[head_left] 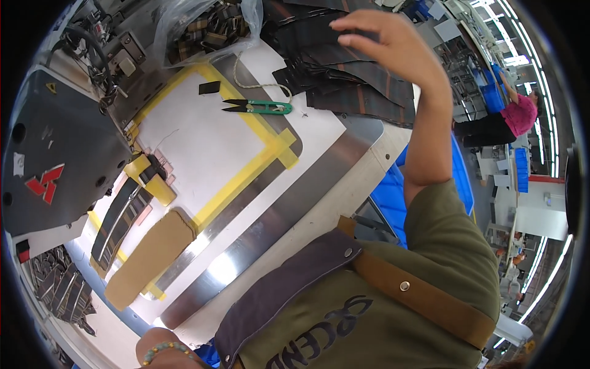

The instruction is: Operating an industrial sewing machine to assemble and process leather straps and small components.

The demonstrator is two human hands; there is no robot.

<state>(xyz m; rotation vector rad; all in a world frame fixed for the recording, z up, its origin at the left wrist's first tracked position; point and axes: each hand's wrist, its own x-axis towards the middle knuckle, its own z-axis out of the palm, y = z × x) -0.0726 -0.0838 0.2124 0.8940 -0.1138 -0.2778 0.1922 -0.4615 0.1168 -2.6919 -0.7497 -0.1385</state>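
My right hand [390, 46] is raised over a spread of dark plaid fabric pieces [362, 86] at the far side, its fingers curved and a gap between thumb and fingers. Nothing shows in its grasp. Of my left hand [161, 337], only skin around a beaded bracelet appears at the lower edge; its fingers are hidden. Green-handled thread snips [265, 107] lie on the white work surface [203, 135], beside a light cord [261, 86] and a small black fabric piece [209, 88]. A plaid strip with a zipper [120, 224] lies by a tan oblong piece [150, 258].
A dark grey sewing machine head [67, 154] stands at left. Yellow tape [239, 187] borders the white surface. A clear bag of plaid pieces [212, 31] sits at the back. More zipper pieces [64, 292] lie far left. Blue bins [393, 197] and a distant person [519, 117] are at right.
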